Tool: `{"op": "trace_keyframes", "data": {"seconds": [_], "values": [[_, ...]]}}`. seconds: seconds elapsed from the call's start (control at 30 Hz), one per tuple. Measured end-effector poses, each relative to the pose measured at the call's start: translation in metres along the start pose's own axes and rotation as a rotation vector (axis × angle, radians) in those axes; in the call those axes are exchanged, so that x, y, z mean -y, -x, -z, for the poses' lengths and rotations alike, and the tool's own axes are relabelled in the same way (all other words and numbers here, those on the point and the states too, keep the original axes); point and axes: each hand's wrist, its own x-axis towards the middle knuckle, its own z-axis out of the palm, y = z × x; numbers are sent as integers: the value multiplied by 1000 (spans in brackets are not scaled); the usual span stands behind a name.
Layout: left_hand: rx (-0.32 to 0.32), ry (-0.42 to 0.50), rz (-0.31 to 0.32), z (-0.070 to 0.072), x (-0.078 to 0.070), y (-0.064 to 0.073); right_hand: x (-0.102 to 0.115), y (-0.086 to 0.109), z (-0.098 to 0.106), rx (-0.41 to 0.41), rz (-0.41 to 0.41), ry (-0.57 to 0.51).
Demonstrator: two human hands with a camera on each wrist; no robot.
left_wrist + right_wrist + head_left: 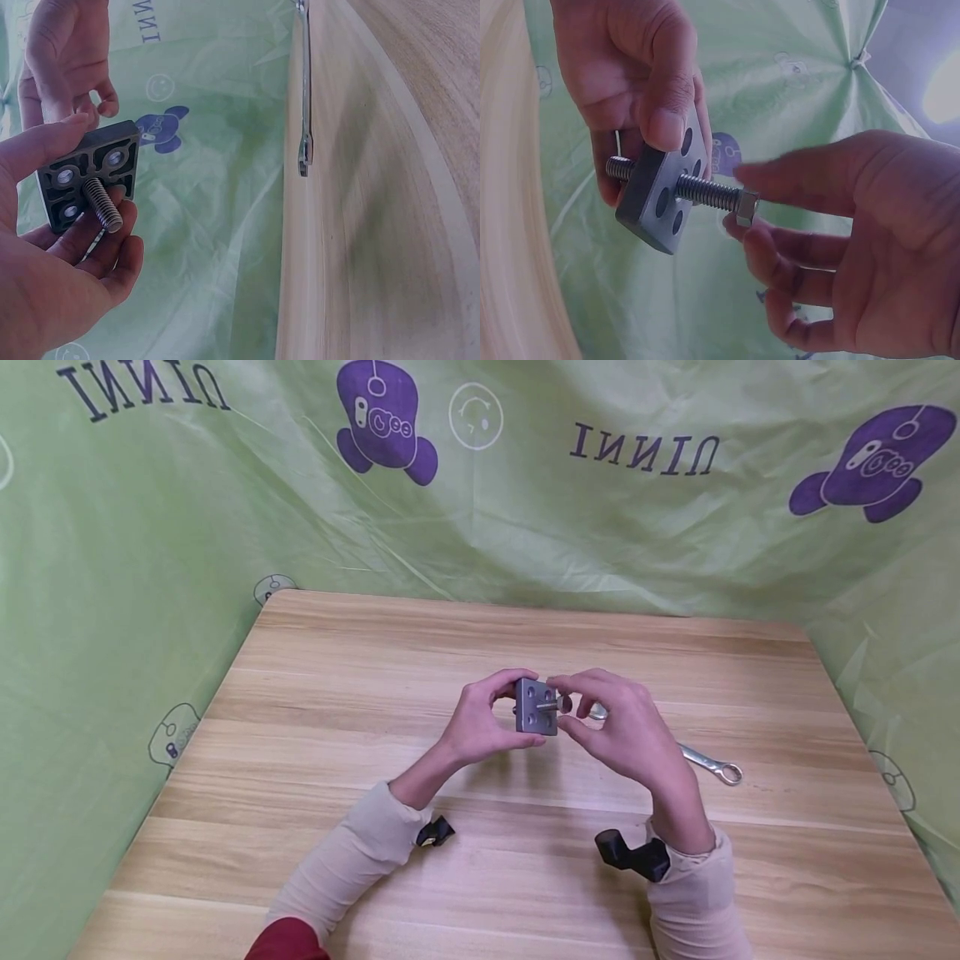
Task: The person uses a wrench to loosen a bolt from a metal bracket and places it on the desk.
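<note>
Head view: left hand (483, 718) gripping square plate (528, 707) above table (375, 693); bolt (550, 705) passing through plate; wrench (705, 762) lying right of plate, partly hidden by right hand (622, 722).
Left wrist view: threaded end (105, 208) protruding from plate's ribbed side, left fingers (122, 259) curling beside it.
Right wrist view: right fingers (802, 176) standing parted around bolt head (747, 207), right of plate; perhaps one is touching head, blur making this unclear.

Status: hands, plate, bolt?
Left hand grips square grey plate; right hand by silver hex bolt, contact unclear. Bolt passes through plate. Silver metal wrench lies clear.
</note>
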Motion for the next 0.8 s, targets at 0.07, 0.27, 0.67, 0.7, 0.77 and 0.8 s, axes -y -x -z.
{"op": "trace_keyframes", "data": {"seconds": [0.07, 0.27, 0.67, 0.7, 0.77, 0.8], "values": [[-1, -1, 1, 0, 0, 0, 1, -1, 1, 25, -56, -12], [0, 0, 2, 0, -1, 0, 4, -3, 1, 10, -231, 14], [-2, -4, -4, 0, 0, 0, 4, -3, -2, -26, -126, 45], [-2, -3, -4, 0, 0, 0, 3, -2, -2, -35, -100, 43], [-1, -2, -2, 0, 0, 0, 3, -1, -1, -47, -55, 35], [0, -1, 0, 0, 0, 0, 3, -1, -1, -49, -39, 32]]}}
